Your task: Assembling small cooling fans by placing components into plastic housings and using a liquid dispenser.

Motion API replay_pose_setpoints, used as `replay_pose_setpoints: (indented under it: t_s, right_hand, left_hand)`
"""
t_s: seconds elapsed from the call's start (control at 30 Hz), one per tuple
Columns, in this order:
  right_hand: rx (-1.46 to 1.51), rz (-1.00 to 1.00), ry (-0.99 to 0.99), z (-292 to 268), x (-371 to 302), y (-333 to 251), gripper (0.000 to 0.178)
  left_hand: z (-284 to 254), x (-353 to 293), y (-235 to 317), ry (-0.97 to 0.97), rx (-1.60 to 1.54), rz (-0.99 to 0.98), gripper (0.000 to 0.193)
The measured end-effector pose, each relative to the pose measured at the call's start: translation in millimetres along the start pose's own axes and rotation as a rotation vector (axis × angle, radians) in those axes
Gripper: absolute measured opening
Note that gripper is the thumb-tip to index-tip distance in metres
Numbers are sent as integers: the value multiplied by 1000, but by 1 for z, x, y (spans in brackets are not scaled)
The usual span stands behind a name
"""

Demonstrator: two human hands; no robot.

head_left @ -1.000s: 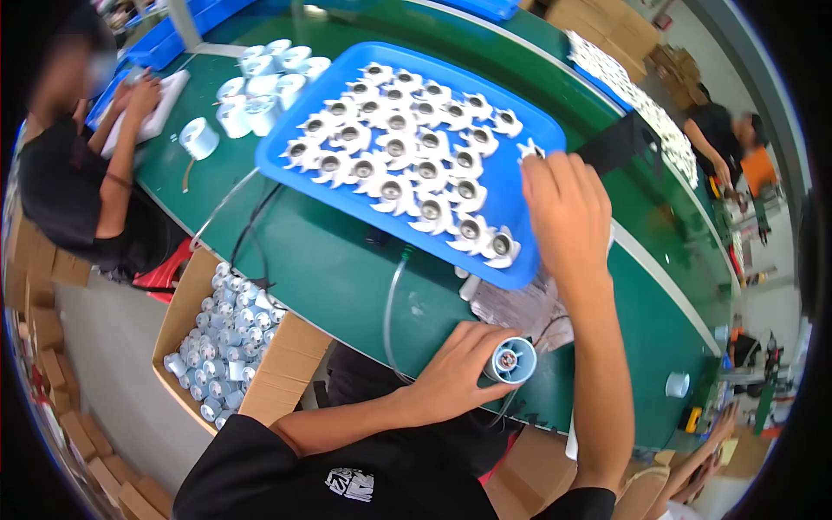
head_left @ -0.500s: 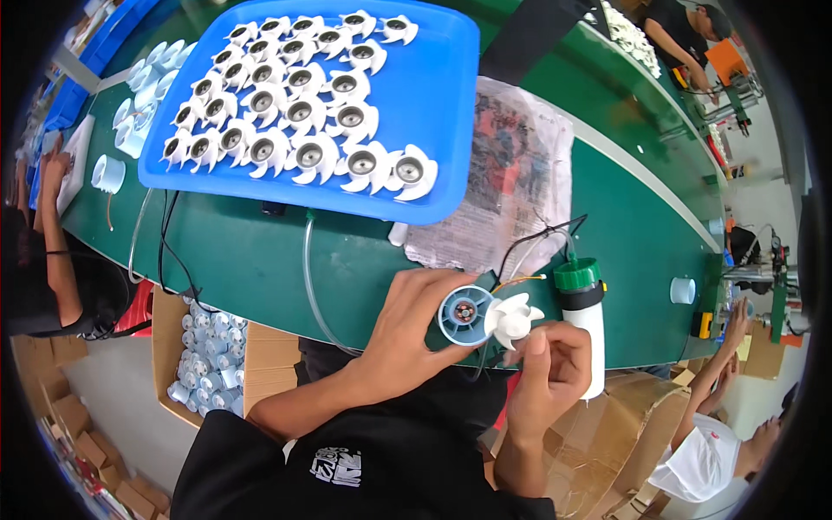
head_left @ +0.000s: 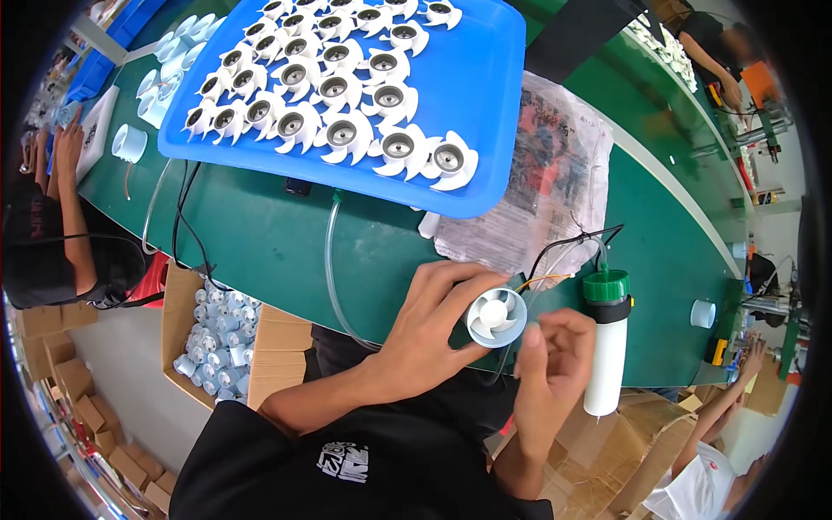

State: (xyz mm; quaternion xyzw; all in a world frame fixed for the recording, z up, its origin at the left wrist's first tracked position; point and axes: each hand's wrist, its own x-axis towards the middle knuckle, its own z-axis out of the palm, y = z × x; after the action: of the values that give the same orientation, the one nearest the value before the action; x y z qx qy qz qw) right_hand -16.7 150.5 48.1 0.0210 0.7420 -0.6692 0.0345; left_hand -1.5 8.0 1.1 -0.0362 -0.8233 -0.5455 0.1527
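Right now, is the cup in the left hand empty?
No, a white fan sits inside the blue cup that the left hand holds.

Bright light falls over my long green table [head_left: 260,251].
Down on my left I see a grey floor [head_left: 139,347], with cardboard boxes [head_left: 91,416] lined along it; a pale post [head_left: 100,39] stands at the upper left, and a light strip [head_left: 676,192] curves along the table on my right.
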Motion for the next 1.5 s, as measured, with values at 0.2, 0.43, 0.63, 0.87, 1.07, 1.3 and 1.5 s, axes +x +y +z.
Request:
replay_pose_setpoints:
  t_s: [0.2,0.43,0.63,0.87,1.07,1.3,1.5]
  right_hand:
    - [-492,-315,-224,-11,9,-12,14]
    - [-651,-745,-179,-20,-5,-18,29]
    - [-366,-540,-69,-20,-6,5,31]
    - [-755,-427,35,-11,-5,10,25]
    - [-362,-843,44,-13,-19,-16,54]
    - [-392,-644,158,-34,-21,16,55]
    - [-613,-439,-55,-44,-29,11,58]
  left_hand:
    - [4,1,0,-24,23,16,69]
    - [6,0,-2,-2,48,58,74]
    - [5,2,0,15,-22,6,78]
    - [21,-9,-6,81,53,203,62]
    - [-9,-30,8,168,-212,94,79]
    - [-204,-15,-26,1068,315,95,70]
    - [-333,-36,-114,864,1042,-351,67]
